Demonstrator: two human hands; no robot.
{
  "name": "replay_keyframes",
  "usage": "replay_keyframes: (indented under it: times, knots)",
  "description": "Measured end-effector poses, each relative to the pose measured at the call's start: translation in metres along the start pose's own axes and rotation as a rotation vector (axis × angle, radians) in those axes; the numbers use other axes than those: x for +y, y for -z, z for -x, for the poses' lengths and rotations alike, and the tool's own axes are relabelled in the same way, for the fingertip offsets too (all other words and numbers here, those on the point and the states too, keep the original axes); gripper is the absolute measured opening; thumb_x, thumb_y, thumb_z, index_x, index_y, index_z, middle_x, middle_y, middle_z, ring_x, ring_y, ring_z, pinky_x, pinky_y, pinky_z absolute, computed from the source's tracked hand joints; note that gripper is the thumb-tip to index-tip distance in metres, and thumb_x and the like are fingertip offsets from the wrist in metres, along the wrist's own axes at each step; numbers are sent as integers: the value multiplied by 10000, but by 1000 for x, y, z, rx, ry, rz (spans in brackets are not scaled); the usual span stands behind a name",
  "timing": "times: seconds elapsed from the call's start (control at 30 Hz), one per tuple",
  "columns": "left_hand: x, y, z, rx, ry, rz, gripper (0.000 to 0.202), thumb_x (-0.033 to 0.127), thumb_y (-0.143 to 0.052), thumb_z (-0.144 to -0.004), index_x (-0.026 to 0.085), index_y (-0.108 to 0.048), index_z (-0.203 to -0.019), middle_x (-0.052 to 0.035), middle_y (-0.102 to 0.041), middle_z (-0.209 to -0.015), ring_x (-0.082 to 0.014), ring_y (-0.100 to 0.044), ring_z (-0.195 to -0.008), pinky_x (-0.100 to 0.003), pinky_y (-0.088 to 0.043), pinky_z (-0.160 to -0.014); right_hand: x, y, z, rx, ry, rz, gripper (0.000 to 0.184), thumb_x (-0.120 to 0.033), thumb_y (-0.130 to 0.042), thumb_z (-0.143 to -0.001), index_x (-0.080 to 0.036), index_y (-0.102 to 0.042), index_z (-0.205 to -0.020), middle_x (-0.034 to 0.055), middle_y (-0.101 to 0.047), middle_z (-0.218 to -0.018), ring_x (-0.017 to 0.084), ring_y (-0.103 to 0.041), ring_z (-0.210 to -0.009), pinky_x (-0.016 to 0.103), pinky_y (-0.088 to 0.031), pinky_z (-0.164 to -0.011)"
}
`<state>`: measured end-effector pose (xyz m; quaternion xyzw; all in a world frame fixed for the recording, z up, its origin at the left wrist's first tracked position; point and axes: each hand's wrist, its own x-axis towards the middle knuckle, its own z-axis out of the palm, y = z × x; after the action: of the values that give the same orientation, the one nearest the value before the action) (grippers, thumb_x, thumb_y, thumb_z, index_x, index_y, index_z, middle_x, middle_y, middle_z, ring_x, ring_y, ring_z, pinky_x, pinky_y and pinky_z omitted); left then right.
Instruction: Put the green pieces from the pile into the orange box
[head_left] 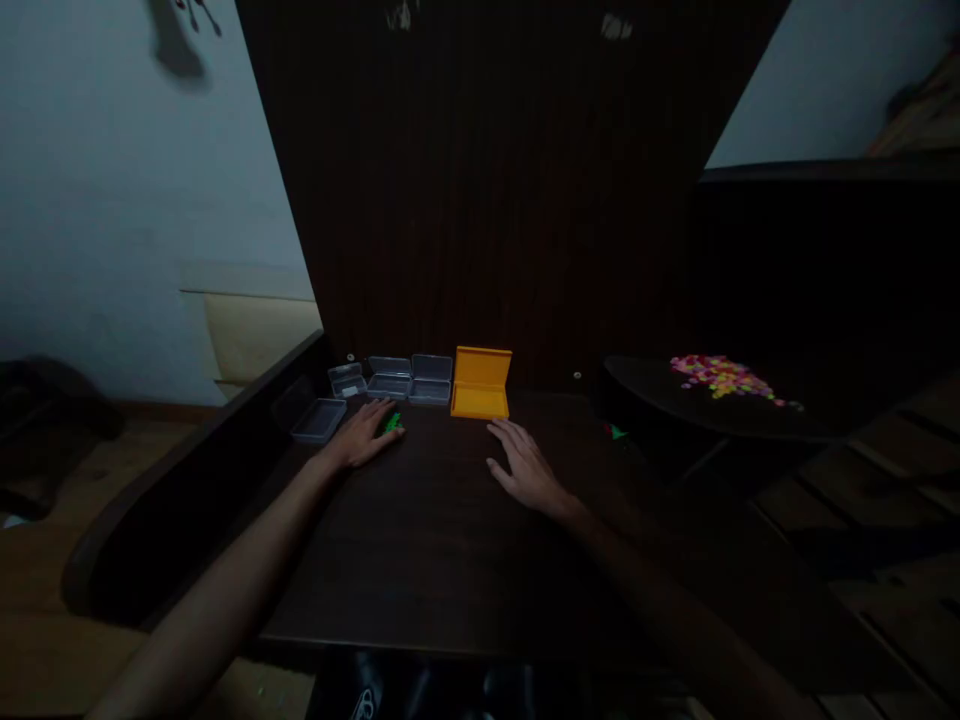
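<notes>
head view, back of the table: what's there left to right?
Clear box lying apart at far left → three open clear boxes in a row → open yellow box → small green piece → pile of colourful pieces on the dark round surface.

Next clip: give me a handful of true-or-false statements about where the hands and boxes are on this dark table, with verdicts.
1. The left hand rests beside a green piece. True.
2. The yellow box is shut. False: its lid stands open.
3. The right hand holds the yellow box. False: it lies flat on the table, short of the box.
4. Clear boxes stand left of the yellow box. True.
5. The coloured pieces are piled inside a clear box. False: they lie on a dark round surface to the right.
</notes>
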<state>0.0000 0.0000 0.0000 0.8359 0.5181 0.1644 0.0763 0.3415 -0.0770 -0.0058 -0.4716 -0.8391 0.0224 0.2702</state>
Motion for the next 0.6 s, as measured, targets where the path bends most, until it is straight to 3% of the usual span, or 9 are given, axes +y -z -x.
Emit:
replay_keyframes:
  times: [0.2, 0.6]
  knots:
    - [3, -4, -5, -59, -31, -9, 802, 693, -344, -907, 136, -393, -1483, -165, -298, -1582, -335, -261, -1468, -536, -237, -1188, 0, 0, -1, -11, -10, 11, 504, -303, -496, -932, -171, -455, -1416, 156, -455, -1467, 289, -380, -1381, 516, -337, -1144]
    - [18, -9, -5, -73, -78, -1, 664, 574, -343, -961, 118, -482, -1422, -159, -343, -1564, -319, -259, -1472, -511, -242, -1193, -1, 0, -1, -22, -9, 13, 479, -300, -501, -931, -183, -488, -1395, 146, -467, -1460, 286, -389, -1374, 516, -346, -1136]
